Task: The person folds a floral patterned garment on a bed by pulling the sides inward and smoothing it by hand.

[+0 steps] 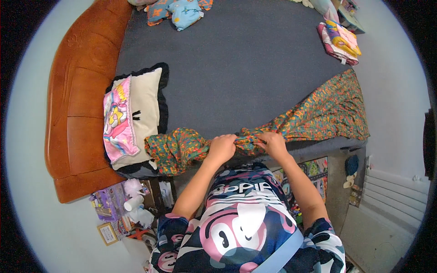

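A floral-print cloth in green, orange and red lies bunched along the near edge of the bed, spreading wider at the right. My left hand grips its gathered middle. A short way to the right, my right hand also holds the bunched fabric, fingers curled into it. The cloth's left end touches a cream pillow with a black ruffled border. On that pillow rests a pink cartoon-print cloth. Beneath everything is a dark grey bed sheet.
A brown padded headboard stands at the left. Small blue pillows lie at the far side, and folded blankets at the far right corner. Cluttered items, among them a purple box, stand at the lower left; a white radiator is at the right.
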Demonstrator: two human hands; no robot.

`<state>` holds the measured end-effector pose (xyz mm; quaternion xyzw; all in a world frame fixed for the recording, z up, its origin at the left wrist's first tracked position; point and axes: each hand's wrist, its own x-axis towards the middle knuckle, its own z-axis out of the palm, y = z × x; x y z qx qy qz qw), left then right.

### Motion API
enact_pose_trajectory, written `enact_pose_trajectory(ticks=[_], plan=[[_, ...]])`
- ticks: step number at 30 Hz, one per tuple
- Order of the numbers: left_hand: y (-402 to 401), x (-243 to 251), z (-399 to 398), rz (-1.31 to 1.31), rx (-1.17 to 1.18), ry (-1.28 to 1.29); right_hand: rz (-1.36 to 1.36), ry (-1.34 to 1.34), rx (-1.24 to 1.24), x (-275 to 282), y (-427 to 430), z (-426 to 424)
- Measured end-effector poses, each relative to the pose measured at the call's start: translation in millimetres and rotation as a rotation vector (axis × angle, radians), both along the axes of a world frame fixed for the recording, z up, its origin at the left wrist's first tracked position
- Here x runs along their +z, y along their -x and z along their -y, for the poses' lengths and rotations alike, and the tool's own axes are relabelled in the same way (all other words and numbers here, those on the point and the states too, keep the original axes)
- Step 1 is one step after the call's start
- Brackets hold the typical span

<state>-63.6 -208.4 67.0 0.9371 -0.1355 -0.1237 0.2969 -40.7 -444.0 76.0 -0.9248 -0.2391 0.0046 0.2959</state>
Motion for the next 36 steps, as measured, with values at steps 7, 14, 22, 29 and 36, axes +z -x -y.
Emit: enact_pose_trajectory(ticks=[7, 14, 22, 29, 36], plan=[[15.0, 13.6, 27.4, 0.075, 0.019, 0.031, -0.048, 0.039, 0.095, -8.4, 4.7, 7.7], [25.8, -1.5, 96.8, 0.257, 0.151, 0.038, -0.099, -0.003, 0.166, -5.6, 0.6, 10.8], [17.3, -7.1, 104.3, -0.084, 0.281, 0.104, -0.193, -0.162, 0.343, 3.4, -18.3, 27.8], [15.0, -1.4, 99.2, -0.103, 0.334, 0.169, 0.005, -0.192, 0.344, -1.0, -27.9, 73.4], [24.3, -5.0, 108.0, -0.068, 0.415, 0.116, -0.013, 0.027, 0.251, -22.0, -24.7, 112.4]])
